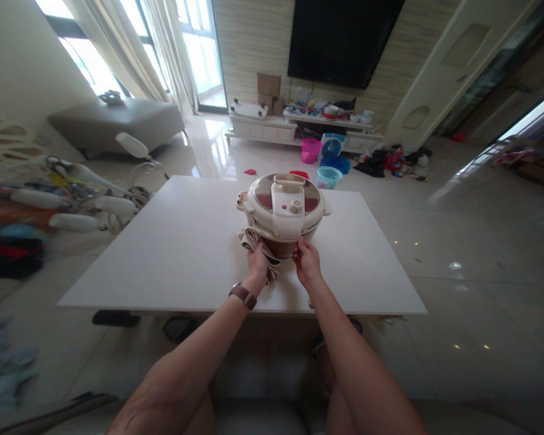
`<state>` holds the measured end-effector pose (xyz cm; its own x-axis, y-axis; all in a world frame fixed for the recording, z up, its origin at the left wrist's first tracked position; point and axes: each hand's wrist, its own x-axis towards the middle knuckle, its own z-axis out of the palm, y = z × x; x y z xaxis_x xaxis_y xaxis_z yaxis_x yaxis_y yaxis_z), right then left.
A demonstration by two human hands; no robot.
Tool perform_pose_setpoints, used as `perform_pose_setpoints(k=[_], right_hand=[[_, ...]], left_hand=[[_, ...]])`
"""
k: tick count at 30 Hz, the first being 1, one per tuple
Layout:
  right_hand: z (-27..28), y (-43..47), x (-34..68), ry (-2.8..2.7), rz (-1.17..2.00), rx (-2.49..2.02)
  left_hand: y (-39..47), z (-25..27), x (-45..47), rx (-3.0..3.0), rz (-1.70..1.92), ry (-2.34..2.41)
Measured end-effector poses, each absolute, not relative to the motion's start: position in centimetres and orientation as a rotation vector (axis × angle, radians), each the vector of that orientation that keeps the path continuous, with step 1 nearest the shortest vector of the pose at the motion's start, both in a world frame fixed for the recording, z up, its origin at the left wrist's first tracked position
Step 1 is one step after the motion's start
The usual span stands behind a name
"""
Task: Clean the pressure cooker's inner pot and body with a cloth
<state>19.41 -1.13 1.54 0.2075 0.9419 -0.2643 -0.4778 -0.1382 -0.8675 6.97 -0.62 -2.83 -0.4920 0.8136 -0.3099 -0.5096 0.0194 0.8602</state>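
Observation:
A cream and brown electric pressure cooker (288, 226) stands on the white table (199, 241), its lid on and its dial facing up. In my left hand (257, 264) is a bunched beige and brown cloth (250, 239), gripped against the cooker's lower front left side. My right hand (307, 261) is closed at the front of the cooker, thumb and fingers curled at its lower edge. Part of those fingers is hidden, so their exact hold is hard to see. A brown-strapped watch is on my left wrist.
Beyond the table are a pink basket (310, 150), a light blue basket (329, 177) and a low white cabinet (272, 132) with clutter on it. A floor lamp (131, 145) with several white shades stands close to the left edge. Bags lie on the floor at right.

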Motion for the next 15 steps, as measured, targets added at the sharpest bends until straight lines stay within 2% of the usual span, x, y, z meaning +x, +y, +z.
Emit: perform_pose_setpoints(k=[15], right_hand=[[1.37, -1.09, 19.37, -0.575, 1.331, -1.132]], left_hand=[[-1.01, -1.92, 7.19, 0.348, 1.651, 1.322]])
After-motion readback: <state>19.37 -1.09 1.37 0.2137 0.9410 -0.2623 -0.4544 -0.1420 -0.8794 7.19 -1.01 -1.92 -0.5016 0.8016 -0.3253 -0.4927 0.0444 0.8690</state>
